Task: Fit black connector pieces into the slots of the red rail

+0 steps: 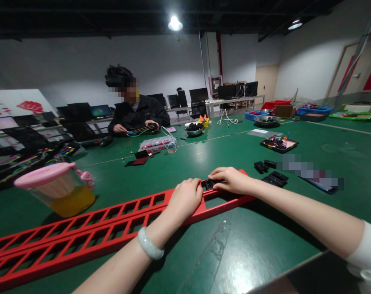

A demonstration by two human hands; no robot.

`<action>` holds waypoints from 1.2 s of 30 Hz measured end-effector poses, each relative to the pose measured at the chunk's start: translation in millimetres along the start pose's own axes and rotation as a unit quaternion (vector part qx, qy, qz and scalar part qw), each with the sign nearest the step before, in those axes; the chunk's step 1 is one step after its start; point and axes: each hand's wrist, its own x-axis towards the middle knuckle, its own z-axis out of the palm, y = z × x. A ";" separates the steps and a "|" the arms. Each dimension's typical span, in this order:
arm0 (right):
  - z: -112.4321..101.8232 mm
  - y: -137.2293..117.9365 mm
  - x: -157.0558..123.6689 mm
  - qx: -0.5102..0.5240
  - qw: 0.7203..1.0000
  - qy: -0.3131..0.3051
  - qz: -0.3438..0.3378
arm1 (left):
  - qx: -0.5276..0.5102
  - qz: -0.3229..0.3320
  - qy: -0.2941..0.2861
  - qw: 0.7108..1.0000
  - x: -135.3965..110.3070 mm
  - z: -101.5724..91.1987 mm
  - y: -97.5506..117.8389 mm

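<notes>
A long red slotted frame (90, 222) lies slantwise across the green table, running off the left edge of the view. My left hand (187, 198) rests over the frame near its right part, fingers curled onto the red rail. Beside it, my right hand (229, 179) has its fingers closed on a small black block (209, 184), which sits at an opening of the frame. Whether the block is fully seated there I cannot tell. Several loose black blocks (275, 178) lie right of the frame's end, beyond my right forearm.
A pink-lidded jug (65, 190) with yellow liquid stands behind the frame on the left. Past the frame are a clear plastic box (157, 143), a metal bowl (194, 130) and a black tray (279, 143). Across the table a person (138, 112) handles wires.
</notes>
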 end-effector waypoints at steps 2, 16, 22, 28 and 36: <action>-2.1 1.8 2.0 0.007 1.000 -0.006 0.002 | -0.001 0.003 0.000 1.000 0.2 0.3 -0.3; -8.4 13.5 9.0 0.078 0.996 -0.034 0.014 | -0.009 -0.006 -0.011 1.000 1.2 -2.6 1.4; -8.2 14.5 9.6 0.071 0.997 -0.032 0.030 | -0.002 -0.002 -0.004 1.000 1.1 -1.6 0.3; -9.4 14.6 10.1 0.076 0.996 -0.042 0.038 | -0.006 0.001 -0.005 1.000 0.8 -2.0 1.0; -9.8 11.7 11.1 0.089 0.991 -0.051 0.081 | -0.009 0.006 0.001 1.000 1.5 -2.1 1.3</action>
